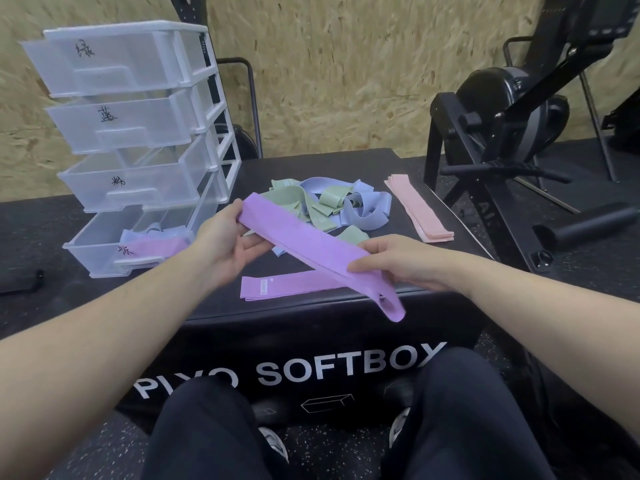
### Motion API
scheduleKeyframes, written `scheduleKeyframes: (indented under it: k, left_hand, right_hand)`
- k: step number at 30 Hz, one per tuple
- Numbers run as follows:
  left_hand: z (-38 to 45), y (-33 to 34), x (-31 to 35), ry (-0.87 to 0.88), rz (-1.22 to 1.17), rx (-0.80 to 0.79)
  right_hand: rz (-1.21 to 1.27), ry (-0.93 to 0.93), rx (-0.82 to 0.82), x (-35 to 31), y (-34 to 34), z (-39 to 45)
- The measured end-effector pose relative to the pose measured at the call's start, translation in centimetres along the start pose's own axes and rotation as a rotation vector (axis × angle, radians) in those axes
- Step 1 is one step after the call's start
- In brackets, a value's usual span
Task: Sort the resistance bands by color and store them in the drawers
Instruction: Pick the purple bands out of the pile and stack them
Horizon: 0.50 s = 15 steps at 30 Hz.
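Both hands hold one purple band (pixel 311 244) stretched flat above the black soft box (pixel 311 313). My left hand (pixel 228 244) grips its far end and my right hand (pixel 398 265) pinches its near end, whose loop hangs down. A second purple band (pixel 287 287) lies flat on the box beneath. A tangled pile of green and blue bands (pixel 332 206) sits behind. A neat stack of pink bands (pixel 419 209) lies at the right. The clear drawer unit (pixel 131 147) stands at the left, all drawers pulled out; the bottom drawer (pixel 104 251) holds purple and blue bands.
A black exercise machine (pixel 519 133) stands to the right of the box, with a black roller (pixel 585 223) on the floor. A chipboard wall is behind. My knees are in front of the box, over speckled rubber flooring.
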<state>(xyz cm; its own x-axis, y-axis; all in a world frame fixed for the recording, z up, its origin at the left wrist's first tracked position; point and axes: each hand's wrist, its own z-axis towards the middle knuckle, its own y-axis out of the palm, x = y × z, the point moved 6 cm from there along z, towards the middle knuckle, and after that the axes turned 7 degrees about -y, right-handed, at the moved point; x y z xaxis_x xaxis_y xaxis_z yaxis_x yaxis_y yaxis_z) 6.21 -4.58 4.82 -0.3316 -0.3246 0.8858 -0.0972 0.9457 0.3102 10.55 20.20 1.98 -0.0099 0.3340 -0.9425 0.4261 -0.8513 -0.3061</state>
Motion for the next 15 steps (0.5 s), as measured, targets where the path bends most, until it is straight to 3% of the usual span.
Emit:
scheduleKeyframes:
  k: [5, 15]
  left_hand:
    - [0.4, -2.0, -0.2, 0.004, -0.017, 0.055]
    - [0.9, -4.0, -1.9, -0.041, -0.004, 0.118]
  right_hand:
    - [-0.032, 0.075, 0.099, 1.1, -1.6, 0.0]
    - [0.188, 0.138, 0.188, 3.1, -3.1, 0.3]
